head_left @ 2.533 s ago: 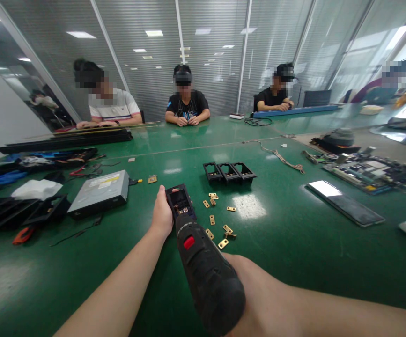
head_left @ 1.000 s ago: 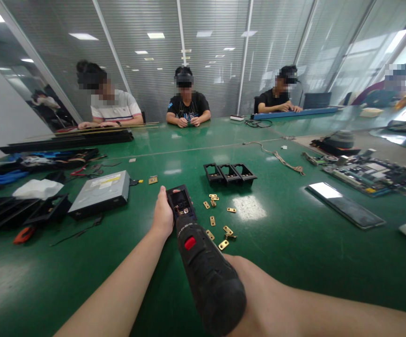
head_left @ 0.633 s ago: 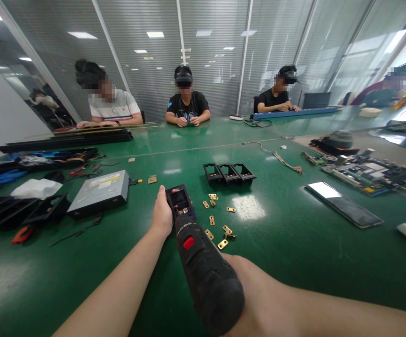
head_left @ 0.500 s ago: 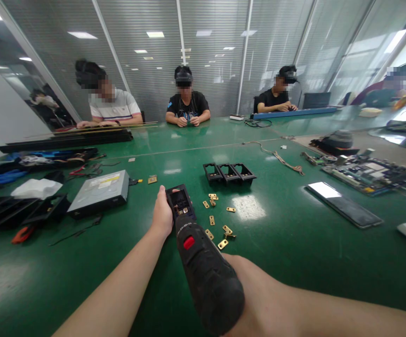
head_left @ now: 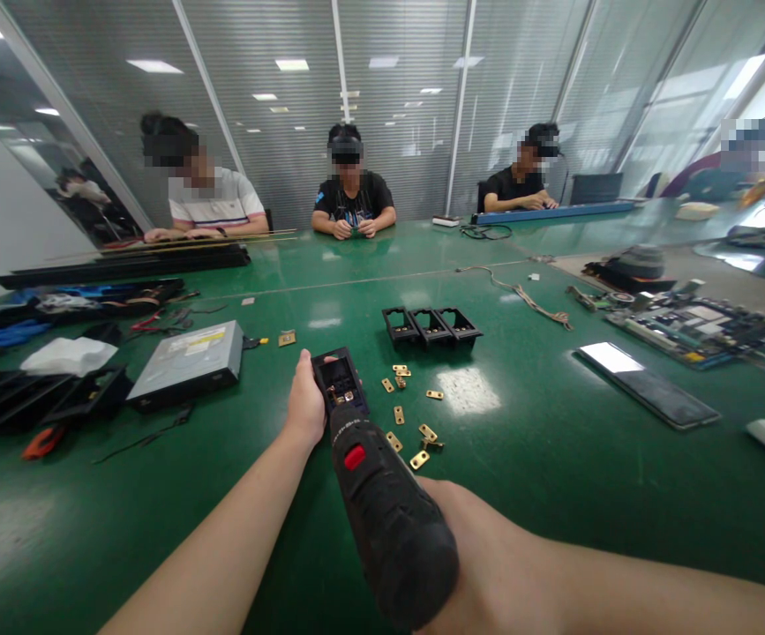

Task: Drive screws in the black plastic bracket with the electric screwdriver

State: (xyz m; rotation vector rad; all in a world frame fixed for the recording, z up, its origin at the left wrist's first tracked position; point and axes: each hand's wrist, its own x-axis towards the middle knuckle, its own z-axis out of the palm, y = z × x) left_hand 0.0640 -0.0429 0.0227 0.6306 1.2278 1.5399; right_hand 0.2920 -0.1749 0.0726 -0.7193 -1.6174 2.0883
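My left hand point(head_left: 305, 406) grips the left side of a small black plastic housing point(head_left: 338, 377) resting on the green table point(head_left: 554, 459). My right hand point(head_left: 488, 564) is wrapped round a black electric screwdriver point(head_left: 388, 520) with a red button. Its tip points down into the housing, where a brass piece shows. Several small brass plates point(head_left: 415, 423) lie loose just right of the housing. A row of three more black housings point(head_left: 431, 324) stands farther back.
A grey optical drive point(head_left: 187, 362) and black trays point(head_left: 18, 397) lie at the left. A circuit board point(head_left: 700, 322) and a dark flat panel point(head_left: 647, 384) lie at the right. Three people sit along the far side; another sits at the far right.
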